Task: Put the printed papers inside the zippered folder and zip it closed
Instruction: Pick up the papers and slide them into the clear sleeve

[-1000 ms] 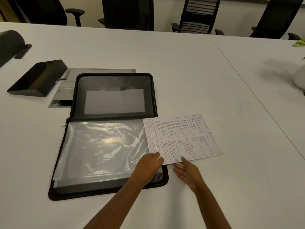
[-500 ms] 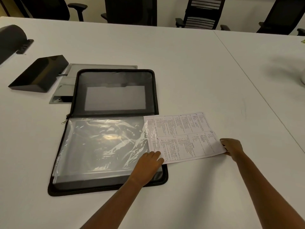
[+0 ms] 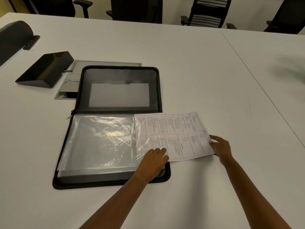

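Note:
A black zippered folder (image 3: 118, 75) lies open on the white table, its near half covered by clear plastic sleeves (image 3: 99, 142). The zip pull (image 3: 68, 117) sticks out at the left of the spine. The printed papers (image 3: 175, 136) lie with their left part tucked into the sleeves and the rest out on the table to the right. My left hand (image 3: 154, 160) rests on the sleeve's right edge at the papers' near left corner; I cannot tell whether it pinches the plastic. My right hand (image 3: 220, 147) grips the papers' right edge.
A black wedge-shaped device (image 3: 44, 70) and a grey cable hatch (image 3: 72, 76) sit left of the folder. A dark rounded object (image 3: 13, 37) is at the far left. Office chairs (image 3: 206, 12) line the table's far edge (image 3: 148, 23). A seam (image 3: 257, 78) splits the tabletop at right.
My right hand has moved from the papers' near edge to their right edge and taken hold there. The papers have slid slightly left into the sleeves. My left hand has stayed put.

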The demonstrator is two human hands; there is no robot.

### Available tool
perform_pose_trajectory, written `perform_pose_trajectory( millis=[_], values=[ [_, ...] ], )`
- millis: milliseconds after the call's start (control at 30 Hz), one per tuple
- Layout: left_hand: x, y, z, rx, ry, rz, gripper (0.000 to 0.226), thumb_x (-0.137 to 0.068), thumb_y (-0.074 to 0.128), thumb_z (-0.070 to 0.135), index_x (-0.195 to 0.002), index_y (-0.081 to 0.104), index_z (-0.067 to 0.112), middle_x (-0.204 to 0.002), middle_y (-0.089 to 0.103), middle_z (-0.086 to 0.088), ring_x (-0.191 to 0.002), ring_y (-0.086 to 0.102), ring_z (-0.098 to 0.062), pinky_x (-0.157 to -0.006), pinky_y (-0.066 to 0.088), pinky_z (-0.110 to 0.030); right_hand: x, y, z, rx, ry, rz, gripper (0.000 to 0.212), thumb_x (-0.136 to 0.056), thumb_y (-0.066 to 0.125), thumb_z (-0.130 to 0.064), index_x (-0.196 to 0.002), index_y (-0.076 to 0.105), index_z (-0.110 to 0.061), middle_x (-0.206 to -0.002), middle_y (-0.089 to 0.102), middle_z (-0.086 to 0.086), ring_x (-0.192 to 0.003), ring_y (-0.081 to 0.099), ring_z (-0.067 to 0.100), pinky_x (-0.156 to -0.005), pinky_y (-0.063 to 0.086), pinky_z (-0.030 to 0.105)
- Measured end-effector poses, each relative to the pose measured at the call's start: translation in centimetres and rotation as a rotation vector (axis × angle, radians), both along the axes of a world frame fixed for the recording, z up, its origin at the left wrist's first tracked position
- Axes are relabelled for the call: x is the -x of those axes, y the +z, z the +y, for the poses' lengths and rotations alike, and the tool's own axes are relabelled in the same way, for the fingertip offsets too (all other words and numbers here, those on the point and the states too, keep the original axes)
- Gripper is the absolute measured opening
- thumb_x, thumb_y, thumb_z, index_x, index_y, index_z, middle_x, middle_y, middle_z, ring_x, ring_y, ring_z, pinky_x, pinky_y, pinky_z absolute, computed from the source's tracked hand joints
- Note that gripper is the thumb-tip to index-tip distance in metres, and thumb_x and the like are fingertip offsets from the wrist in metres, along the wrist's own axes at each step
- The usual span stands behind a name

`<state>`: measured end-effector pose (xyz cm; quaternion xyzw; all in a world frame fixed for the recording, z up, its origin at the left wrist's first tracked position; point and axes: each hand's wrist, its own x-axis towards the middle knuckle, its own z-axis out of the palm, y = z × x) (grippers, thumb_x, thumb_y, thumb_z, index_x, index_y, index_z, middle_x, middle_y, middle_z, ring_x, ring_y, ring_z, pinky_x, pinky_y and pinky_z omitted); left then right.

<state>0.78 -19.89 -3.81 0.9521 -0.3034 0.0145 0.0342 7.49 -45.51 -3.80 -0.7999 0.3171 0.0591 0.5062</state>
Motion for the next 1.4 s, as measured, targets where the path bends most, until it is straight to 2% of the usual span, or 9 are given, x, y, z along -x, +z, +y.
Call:
perform_pose_trajectory(
  millis=[333,567,767,867,967,1167,1267,1333,1400],
  values=[
    [0.4,0.8,-0.1,0.004,0.009,0.035,0.036,-0.031,0.091,0.025,-0.061,0.070,0.024,-0.078,0.074,0.006,-0.059,0.066,-0.006,-0.050,0.051,-0.013,1.6,-0.8,6.7,-0.042,0.245,0.060,0.031,-0.086,0.053,0.000,-0.116,0.061,-0.006,-0.106,0.066,0.017,-0.091,0.061,0.029,-0.080,0.053,0.039],
    [0.4,-0.2,-0.2,0.021,0.026,0.030,0.032,-0.038,0.091,0.027,-0.062,0.071,0.025,-0.070,0.071,0.008,-0.055,0.064,-0.006,-0.047,0.050,-0.014,3.0,-1.0,11.5,0.012,0.432,-0.013,0.032,-0.088,0.051,-0.001,-0.120,0.056,-0.001,-0.108,0.066,0.023,-0.096,0.063,0.033,-0.089,0.053,0.043],
    [0.6,-1.0,0.5,0.089,0.071,0.041,0.041,-0.036,0.094,0.028,-0.071,0.072,0.024,-0.077,0.073,0.005,-0.057,0.067,-0.006,-0.051,0.054,-0.015,2.9,-0.7,12.7,0.123,0.545,-0.045,0.033,-0.092,0.049,-0.006,-0.124,0.051,-0.001,-0.124,0.058,0.018,-0.112,0.055,0.029,-0.097,0.041,0.031],
    [0.6,-1.1,2.4,0.187,0.226,0.080,0.047,-0.062,0.084,0.032,-0.105,0.068,0.020,-0.115,0.069,-0.006,-0.092,0.070,-0.018,-0.081,0.056,-0.027,2.7,-0.5,13.0,0.123,0.536,-0.039,0.033,-0.092,0.047,-0.006,-0.125,0.049,-0.001,-0.126,0.056,0.019,-0.115,0.052,0.030,-0.097,0.043,0.033],
    [0.3,-1.8,6.1,0.220,0.411,0.165,0.044,-0.094,0.048,0.031,-0.136,0.041,0.019,-0.147,0.039,-0.006,-0.132,0.042,-0.023,-0.111,0.030,-0.036,2.5,-0.4,13.3,0.118,0.530,-0.043,0.029,-0.093,0.045,-0.006,-0.120,0.052,0.000,-0.124,0.057,0.019,-0.112,0.055,0.029,-0.084,0.045,0.026],
    [0.5,-1.8,16.5,0.158,0.783,0.086,0.036,-0.094,0.048,0.027,-0.125,0.049,0.008,-0.125,0.054,-0.016,-0.115,0.052,-0.027,-0.098,0.042,-0.040,1.9,-0.4,14.2,0.143,0.467,-0.086,0.027,-0.093,0.046,-0.007,-0.116,0.054,0.007,-0.117,0.059,0.022,-0.093,0.056,0.022,-0.075,0.045,0.022],
    [0.9,-1.5,21.3,0.179,1.037,0.150,0.035,-0.091,0.051,0.021,-0.118,0.051,-0.002,-0.114,0.055,-0.025,-0.107,0.053,-0.038,-0.090,0.045,-0.051,1.6,-0.4,14.7,0.170,0.459,-0.085,0.024,-0.094,0.044,-0.008,-0.100,0.060,0.010,-0.096,0.063,0.016,-0.080,0.055,0.020,-0.054,0.039,0.009],
    [1.1,-1.3,23.5,0.328,1.203,0.228,0.041,-0.093,0.049,0.018,-0.126,0.045,-0.006,-0.123,0.049,-0.031,-0.114,0.048,-0.044,-0.095,0.041,-0.054,1.2,-0.5,14.9,0.185,0.448,-0.068,0.026,-0.094,0.042,-0.008,-0.079,0.060,0.004,-0.080,0.058,0.010,-0.072,0.053,0.020,-0.047,0.033,0.008],
    [1.3,-1.3,25.1,0.446,1.258,0.286,0.044,-0.096,0.044,0.017,-0.133,0.039,-0.008,-0.133,0.043,-0.032,-0.122,0.042,-0.044,-0.103,0.035,-0.051,0.9,-0.5,15.4,0.203,0.439,-0.057,0.037,-0.094,0.040,-0.007,-0.057,0.044,-0.008,-0.063,0.050,0.005,-0.062,0.048,0.018,-0.045,0.031,0.009]
  ],
)
